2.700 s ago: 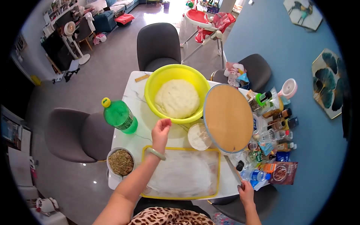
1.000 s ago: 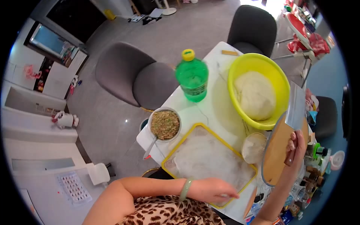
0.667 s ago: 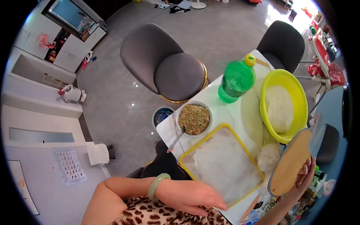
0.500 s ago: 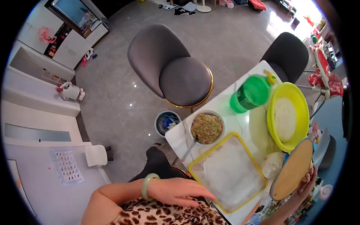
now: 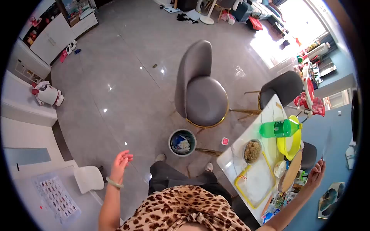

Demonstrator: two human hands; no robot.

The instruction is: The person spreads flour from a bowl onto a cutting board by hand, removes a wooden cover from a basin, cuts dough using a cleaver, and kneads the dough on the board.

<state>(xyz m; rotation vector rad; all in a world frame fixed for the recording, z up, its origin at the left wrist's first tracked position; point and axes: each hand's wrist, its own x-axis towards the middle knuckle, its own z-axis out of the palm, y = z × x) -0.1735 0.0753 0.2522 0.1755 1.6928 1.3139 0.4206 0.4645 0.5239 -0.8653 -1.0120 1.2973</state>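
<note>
Over the grey floor at lower left, my left hand has its fingers loosely apart and holds nothing. My right hand is closed round the handle of a cleaver, whose pale, blurred blade points up beside the blue wall. Left of that hand is a round wooden board. Beside the board sit a small bowl of white powder and a floured, yellow-edged mat. A yellow basin is partly hidden by a green bottle. A bowl of filling is on the near side.
The white table stands at the right, with jars and packets crowded along its far side. A grey chair and a bin are left of it. A dark chair stands at its far end, and a white stool at lower left.
The view has swung left and away from the table. My left hand has moved from in front of my body out to the left. My right hand has kept the cleaver, raised past the board.
</note>
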